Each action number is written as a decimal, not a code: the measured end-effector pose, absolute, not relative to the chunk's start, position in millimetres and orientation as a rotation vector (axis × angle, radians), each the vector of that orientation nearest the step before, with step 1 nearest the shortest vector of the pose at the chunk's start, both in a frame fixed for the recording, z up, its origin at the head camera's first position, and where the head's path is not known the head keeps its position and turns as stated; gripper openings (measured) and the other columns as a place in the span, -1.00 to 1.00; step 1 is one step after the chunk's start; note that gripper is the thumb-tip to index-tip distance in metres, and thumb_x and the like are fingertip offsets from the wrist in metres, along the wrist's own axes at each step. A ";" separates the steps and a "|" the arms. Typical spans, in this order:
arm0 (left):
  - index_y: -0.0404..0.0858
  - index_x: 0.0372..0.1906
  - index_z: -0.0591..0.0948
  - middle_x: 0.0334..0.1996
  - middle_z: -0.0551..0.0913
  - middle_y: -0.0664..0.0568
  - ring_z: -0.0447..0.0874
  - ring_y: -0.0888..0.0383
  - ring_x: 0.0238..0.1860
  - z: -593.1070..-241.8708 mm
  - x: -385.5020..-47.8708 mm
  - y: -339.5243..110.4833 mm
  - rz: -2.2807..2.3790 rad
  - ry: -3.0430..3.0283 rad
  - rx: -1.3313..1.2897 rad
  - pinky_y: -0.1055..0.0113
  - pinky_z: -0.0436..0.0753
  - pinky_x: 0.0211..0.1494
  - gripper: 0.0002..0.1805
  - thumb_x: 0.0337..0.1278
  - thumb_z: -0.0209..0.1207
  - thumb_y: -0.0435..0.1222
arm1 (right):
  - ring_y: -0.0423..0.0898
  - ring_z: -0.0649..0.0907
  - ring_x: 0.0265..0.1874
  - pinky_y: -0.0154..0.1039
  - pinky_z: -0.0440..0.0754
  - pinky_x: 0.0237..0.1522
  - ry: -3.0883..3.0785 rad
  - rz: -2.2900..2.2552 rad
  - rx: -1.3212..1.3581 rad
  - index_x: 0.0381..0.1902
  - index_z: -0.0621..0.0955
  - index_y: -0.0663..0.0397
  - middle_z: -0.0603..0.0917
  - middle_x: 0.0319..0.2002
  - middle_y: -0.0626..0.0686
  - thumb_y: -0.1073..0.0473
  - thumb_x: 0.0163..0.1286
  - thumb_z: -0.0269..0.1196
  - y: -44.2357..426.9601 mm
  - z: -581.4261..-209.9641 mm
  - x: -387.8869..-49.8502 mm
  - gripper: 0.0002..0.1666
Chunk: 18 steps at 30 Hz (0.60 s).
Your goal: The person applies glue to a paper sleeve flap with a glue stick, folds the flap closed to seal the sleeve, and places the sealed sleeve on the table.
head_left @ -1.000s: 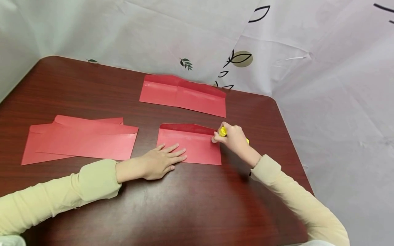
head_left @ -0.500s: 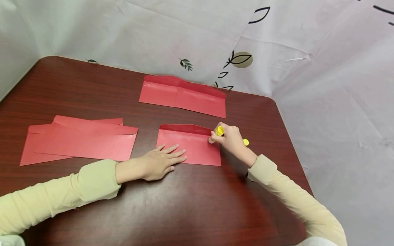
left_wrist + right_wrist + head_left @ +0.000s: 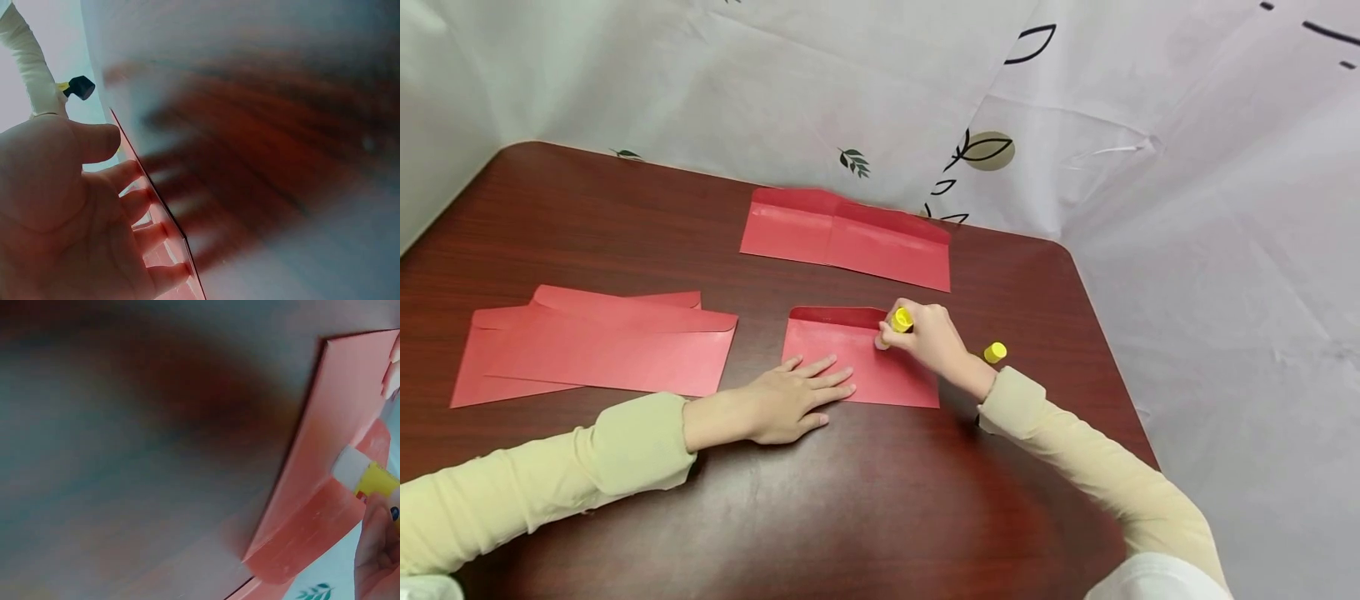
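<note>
Glue stick (image 3: 901, 320) sits in the right hand (image 3: 928, 337), fingers and thumb curled around it, with its pale end pointing down at an envelope (image 3: 876, 371) beside the fold of the open flap. That red envelope lies around the middle of the table (image 3: 880, 500), its flap towards the table's far edge. On the envelope's near left corner rests the left hand (image 3: 782, 404), fingers straight and spread wide. Nearer the table's right edge, by the right wrist, is a yellow cap (image 3: 995, 352). Another red envelope (image 3: 846, 237), flap open, lies along the far edge, and two overlapping red envelopes (image 3: 613, 342) lie towards the left edge.
</note>
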<state>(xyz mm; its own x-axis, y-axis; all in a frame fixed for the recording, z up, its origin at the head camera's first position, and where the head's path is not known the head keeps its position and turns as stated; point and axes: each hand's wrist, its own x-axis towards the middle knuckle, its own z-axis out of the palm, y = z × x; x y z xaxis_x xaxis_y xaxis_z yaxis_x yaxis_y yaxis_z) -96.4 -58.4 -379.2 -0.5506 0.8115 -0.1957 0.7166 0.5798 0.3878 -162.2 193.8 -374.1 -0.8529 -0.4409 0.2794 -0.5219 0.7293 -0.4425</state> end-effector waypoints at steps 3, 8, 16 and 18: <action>-0.05 0.44 0.28 0.49 0.18 0.03 0.02 -0.09 0.52 -380.6 -96.5 -58.6 0.381 2.466 1.245 -0.26 0.10 0.43 -0.43 0.38 -0.01 -0.13 | -0.30 0.59 -0.58 -0.41 0.58 -0.46 -2.777 0.796 0.841 -0.43 0.62 0.00 0.69 -0.55 -0.14 0.14 0.20 0.37 181.6 -373.4 -165.9 -0.88; -0.05 0.45 0.28 0.49 0.19 0.03 0.02 -0.09 0.52 -381.2 -97.3 -58.5 0.381 2.467 1.244 -0.26 0.10 0.43 -0.43 0.37 0.01 -0.13 | -0.31 0.54 -0.62 -0.44 0.54 -0.49 -2.799 0.767 0.926 -0.45 0.63 -0.02 0.66 -0.60 -0.16 0.11 0.20 0.36 160.5 -370.3 -172.8 -0.88; -0.05 0.45 0.26 0.49 0.18 0.02 0.01 -0.09 0.52 -381.6 -97.7 -58.2 0.382 2.457 1.248 -0.26 0.09 0.43 -0.41 0.36 0.01 -0.11 | -0.30 0.51 -0.66 -0.46 0.51 -0.51 -2.843 0.743 1.004 -0.44 0.65 0.00 0.64 -0.62 -0.14 0.09 0.19 0.33 138.4 -366.9 -180.5 -0.88; -0.05 0.45 0.26 0.49 0.18 0.02 0.01 -0.08 0.52 -381.3 -97.9 -58.6 0.380 2.459 1.246 -0.26 0.09 0.43 -0.41 0.36 0.02 -0.11 | -0.30 0.52 -0.64 -0.47 0.52 -0.49 -2.842 0.747 1.028 -0.43 0.65 0.00 0.66 -0.59 -0.14 0.09 0.20 0.33 132.3 -367.0 -182.3 -0.87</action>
<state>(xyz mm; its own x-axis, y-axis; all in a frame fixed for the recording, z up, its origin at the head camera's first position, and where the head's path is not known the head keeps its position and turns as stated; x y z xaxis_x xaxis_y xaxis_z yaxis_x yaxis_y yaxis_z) -97.9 -58.6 -381.3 -0.5479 0.8142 -0.1921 0.7182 0.5756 0.3909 -182.3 132.3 -367.0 -0.7816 -0.5958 0.1846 -0.6095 0.6668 -0.4287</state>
